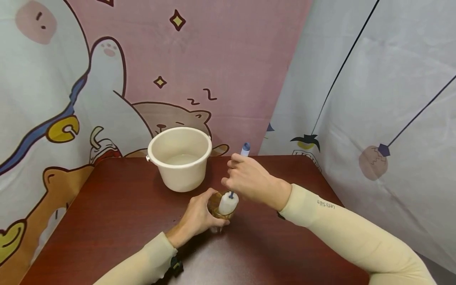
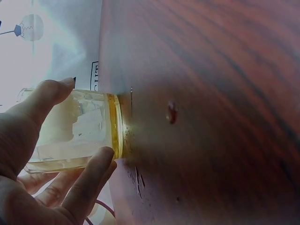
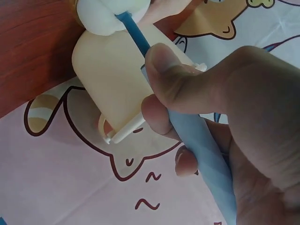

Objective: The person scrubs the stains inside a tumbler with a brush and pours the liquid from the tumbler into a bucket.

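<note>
In the head view my left hand grips an amber-tinted glass above the front middle of the table. The left wrist view shows the thumb and fingers around the glass's wall, its thick base near the tabletop. My right hand holds a bottle brush by its blue handle. A white sponge head on the brush sits partly inside the glass's mouth. Seen from the right wrist, thumb and fingertips curl round the light-blue handle, with a thin dark-blue stem running to the sponge.
Behind the hands, a cream bucket stands at the back of the dark red-brown table. Water drops lie on the tabletop near the glass. A cartoon-printed cloth hangs behind the table and along the sides.
</note>
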A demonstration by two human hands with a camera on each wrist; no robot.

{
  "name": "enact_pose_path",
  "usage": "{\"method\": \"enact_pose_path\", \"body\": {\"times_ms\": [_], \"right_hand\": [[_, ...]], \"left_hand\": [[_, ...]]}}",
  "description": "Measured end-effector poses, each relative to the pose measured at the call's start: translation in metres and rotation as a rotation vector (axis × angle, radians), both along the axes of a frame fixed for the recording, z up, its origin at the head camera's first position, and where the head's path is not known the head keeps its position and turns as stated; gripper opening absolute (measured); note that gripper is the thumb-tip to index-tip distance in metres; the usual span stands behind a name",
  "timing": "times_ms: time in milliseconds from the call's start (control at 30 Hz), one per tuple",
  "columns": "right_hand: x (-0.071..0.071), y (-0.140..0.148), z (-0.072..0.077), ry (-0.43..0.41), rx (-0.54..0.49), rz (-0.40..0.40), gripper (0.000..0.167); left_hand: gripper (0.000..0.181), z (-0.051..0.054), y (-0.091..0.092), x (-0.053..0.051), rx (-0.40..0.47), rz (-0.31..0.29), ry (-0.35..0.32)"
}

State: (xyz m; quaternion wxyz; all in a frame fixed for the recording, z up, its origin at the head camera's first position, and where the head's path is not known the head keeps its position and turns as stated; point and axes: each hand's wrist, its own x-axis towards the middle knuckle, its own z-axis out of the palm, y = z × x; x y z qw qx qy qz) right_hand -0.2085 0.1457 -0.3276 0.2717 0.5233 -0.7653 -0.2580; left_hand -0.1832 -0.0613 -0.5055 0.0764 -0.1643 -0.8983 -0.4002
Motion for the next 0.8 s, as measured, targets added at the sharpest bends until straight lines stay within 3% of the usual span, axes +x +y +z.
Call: {"method": "enact_pose_path", "body": {"times_ms": [200, 467, 800], "right_hand": [[-0.002, 0.003, 0.002, -0.091, -0.006, -0.038, 0.030], [0.000, 0.008, 0.001, -0.133, -0.037, -0.062, 0.034], [0.000, 0.020, -0.013, -0.200, -0.159, -0.088, 0.036]], "left_hand": [[0.078, 0.000, 0.001, 0.000, 0.005, -0.002, -0.007], [0.078, 0.001, 0.001, -0.001, 0.006, -0.003, -0.006], [0.077, 0.000, 0.001, 0.000, 0.004, -0.001, -0.002]]}}
